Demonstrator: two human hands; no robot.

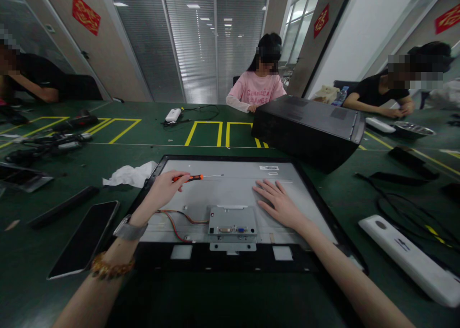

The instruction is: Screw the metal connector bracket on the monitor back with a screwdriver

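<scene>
An opened monitor (230,189) lies face down before me, its bare grey metal back framed by a black bezel (305,179). Over its left part, my left hand (168,186) is closed around an orange and black screwdriver (196,177), whose thin shaft points right. My right hand (275,201) rests with fingers spread on the metal at the right. Between and below the hands sits a metal board box (230,221) with video ports, one of them blue. Red and black wires (179,215) run from its left side across the panel.
A smartphone (84,241), a black strip (63,206) and crumpled tissue (129,174) lie left of the monitor. A large black casing (309,126) stands behind, near a person in pink (257,88). A white device (409,256) and black cables (406,205) lie right.
</scene>
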